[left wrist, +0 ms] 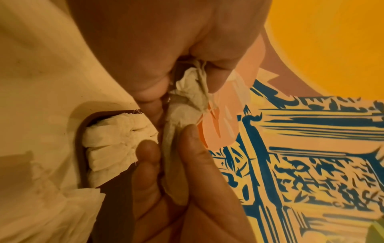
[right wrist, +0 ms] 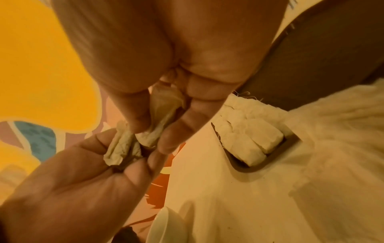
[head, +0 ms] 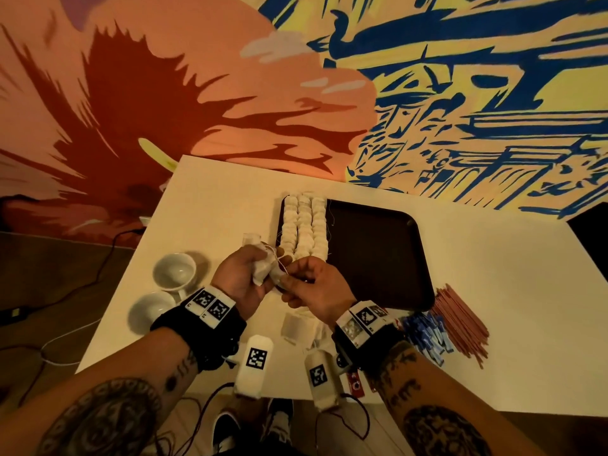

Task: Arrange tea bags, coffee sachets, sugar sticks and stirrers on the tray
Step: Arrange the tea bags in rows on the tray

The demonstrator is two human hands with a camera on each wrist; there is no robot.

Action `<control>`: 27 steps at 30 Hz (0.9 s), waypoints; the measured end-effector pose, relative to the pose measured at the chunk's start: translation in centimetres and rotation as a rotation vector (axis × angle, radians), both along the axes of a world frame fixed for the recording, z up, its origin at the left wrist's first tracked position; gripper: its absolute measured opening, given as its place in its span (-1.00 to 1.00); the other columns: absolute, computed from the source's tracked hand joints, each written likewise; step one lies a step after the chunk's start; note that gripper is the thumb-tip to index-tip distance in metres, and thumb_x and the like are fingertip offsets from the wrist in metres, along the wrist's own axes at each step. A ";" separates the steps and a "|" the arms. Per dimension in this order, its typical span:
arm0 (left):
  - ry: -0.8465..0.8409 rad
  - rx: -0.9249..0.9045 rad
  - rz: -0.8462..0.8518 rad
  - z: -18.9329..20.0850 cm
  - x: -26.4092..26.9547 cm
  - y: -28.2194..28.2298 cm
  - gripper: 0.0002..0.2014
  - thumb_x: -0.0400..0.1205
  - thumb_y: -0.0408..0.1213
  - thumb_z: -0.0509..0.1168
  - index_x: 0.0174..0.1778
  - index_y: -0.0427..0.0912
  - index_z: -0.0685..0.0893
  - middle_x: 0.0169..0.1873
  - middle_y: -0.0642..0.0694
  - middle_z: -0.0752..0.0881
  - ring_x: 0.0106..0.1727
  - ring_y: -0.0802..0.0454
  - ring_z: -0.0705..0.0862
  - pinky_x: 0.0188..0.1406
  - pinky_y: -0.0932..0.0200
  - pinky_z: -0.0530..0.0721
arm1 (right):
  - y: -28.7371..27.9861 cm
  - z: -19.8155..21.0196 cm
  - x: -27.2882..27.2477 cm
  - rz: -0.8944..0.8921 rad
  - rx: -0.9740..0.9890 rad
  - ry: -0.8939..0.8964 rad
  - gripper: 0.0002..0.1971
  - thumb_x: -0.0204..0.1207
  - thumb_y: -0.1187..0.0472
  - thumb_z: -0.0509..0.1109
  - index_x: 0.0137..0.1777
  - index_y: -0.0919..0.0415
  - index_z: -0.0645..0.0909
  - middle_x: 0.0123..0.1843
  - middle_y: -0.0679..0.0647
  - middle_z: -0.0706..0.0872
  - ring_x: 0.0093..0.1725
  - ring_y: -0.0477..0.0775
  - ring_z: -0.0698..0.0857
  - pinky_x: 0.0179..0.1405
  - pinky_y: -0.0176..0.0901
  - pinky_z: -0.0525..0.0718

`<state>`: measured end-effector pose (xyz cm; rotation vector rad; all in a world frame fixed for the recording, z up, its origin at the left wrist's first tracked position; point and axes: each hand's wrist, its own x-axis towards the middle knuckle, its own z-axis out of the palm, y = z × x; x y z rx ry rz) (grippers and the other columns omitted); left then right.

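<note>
A dark brown tray (head: 378, 255) lies on the white table, with three rows of white tea bags (head: 304, 225) along its left side. In front of the tray's near left corner my left hand (head: 255, 269) grips a small bunch of crumpled tea bags (head: 263, 269). My right hand (head: 284, 284) meets it and pinches one tea bag (right wrist: 160, 126) between thumb and fingers, still touching the bunch (right wrist: 122, 148). From the left wrist, that pinched bag (left wrist: 173, 144) stands edge-on between the right hand's thumb and finger. Threads trail from the bags.
Two white cups (head: 174, 269) (head: 151, 309) sit left of my hands. Loose tea bags (head: 294, 327) lie under my wrists. Blue sachets (head: 427, 334) and red stirrers (head: 460, 320) are piled right of the tray's near corner, red sachets (head: 355, 383) at the table's front edge.
</note>
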<state>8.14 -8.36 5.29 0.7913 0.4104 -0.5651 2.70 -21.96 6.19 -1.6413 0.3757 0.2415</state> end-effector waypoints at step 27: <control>0.035 -0.412 -0.086 3.1 3.4 -7.8 -0.85 0.30 -0.30 0.04 -0.42 -0.23 0.50 -0.32 -0.21 0.60 -0.23 -0.18 0.66 -0.07 -0.04 0.64 | -11.2 4.6 7.7 0.598 -0.567 -0.626 -0.88 0.49 0.20 0.56 0.00 0.09 0.84 0.15 -0.08 0.64 0.19 -0.17 0.61 0.19 -0.42 0.54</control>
